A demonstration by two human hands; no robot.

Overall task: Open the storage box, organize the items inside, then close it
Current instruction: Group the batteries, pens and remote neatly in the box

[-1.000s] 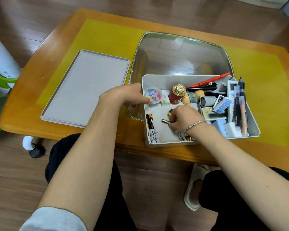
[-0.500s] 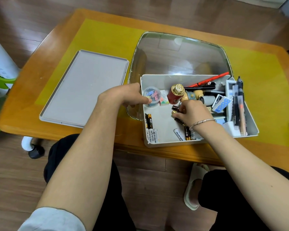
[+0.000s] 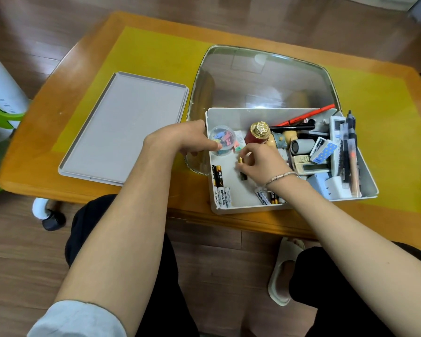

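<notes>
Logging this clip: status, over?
Left hand grips box wall. Right hand pinches battery over box floor. Lid off, left of box. Nothing blocking.

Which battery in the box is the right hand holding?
The black-and-gold battery in the right hand grip, mid-box; the others lie untouched at the box's near corners.

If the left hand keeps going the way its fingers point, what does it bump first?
Probably the small clear tub of colourful clips. The left hand grips the storage box wall, fingers pointing right, and one fingertip looks already at the tub; depth is unclear.
</notes>
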